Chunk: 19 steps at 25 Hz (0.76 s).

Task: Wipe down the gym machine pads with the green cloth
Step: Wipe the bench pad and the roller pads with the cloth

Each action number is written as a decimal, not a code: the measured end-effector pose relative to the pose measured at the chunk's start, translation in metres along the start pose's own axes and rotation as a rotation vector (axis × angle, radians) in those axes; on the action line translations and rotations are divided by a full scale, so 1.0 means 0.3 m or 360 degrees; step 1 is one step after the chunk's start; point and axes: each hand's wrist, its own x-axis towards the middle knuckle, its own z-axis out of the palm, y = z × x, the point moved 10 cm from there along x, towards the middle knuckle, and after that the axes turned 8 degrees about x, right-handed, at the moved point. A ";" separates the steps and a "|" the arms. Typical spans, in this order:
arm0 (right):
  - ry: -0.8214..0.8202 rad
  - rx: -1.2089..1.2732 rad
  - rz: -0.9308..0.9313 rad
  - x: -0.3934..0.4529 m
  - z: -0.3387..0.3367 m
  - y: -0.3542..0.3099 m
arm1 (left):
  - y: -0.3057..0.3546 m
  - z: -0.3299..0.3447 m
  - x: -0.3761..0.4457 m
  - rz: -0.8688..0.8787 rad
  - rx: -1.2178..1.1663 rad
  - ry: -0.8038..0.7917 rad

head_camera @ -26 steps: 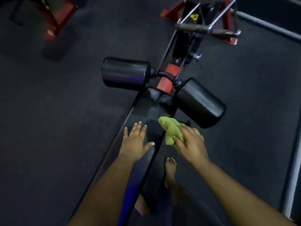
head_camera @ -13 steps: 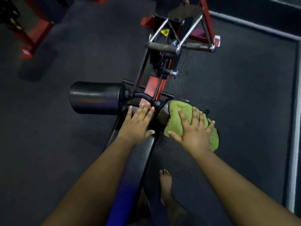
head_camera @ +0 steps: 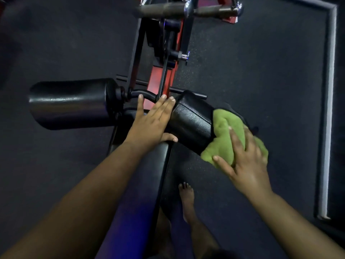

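A black gym machine has two roller pads and a long bench pad (head_camera: pixel 138 186) running toward me. The green cloth (head_camera: pixel 222 144) is spread over the outer end of the right roller pad (head_camera: pixel 192 124). My right hand (head_camera: pixel 244 157) lies flat on the cloth with fingers spread, pressing it against the pad. My left hand (head_camera: pixel 153 122) rests open on the top of the bench pad, where the two rollers join, its fingertips near the curved black bar. The left roller pad (head_camera: pixel 69 103) is bare and glossy.
Red and black frame parts (head_camera: pixel 158 75) and a horizontal handle bar (head_camera: pixel 188 10) stand beyond the rollers. My bare foot (head_camera: pixel 186 199) is on the dark rubber floor right of the bench. A grey raised floor border (head_camera: pixel 328 109) runs along the right.
My right hand has slid the cloth outward along the right roller pad, baring its inner half. My left hand stays at the bench top. The view has moved closer to the machine.
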 end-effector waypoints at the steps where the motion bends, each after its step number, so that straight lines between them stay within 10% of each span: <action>1: 0.0019 0.0036 0.0064 -0.009 0.010 0.019 | -0.003 -0.005 0.011 0.0009 -0.0027 -0.0026; 5: 0.0133 -0.0133 0.0040 0.250 -0.004 -0.162 | -0.023 -0.037 0.062 -0.0011 -0.0265 -0.0160; 11: -0.0357 0.0192 -0.0007 0.408 0.012 -0.128 | 0.050 -0.084 0.000 -0.0048 -0.0358 0.0161; 19: 0.0193 -0.0206 0.0047 0.115 -0.009 -0.140 | 0.035 -0.073 0.094 0.0044 -0.0191 -0.0186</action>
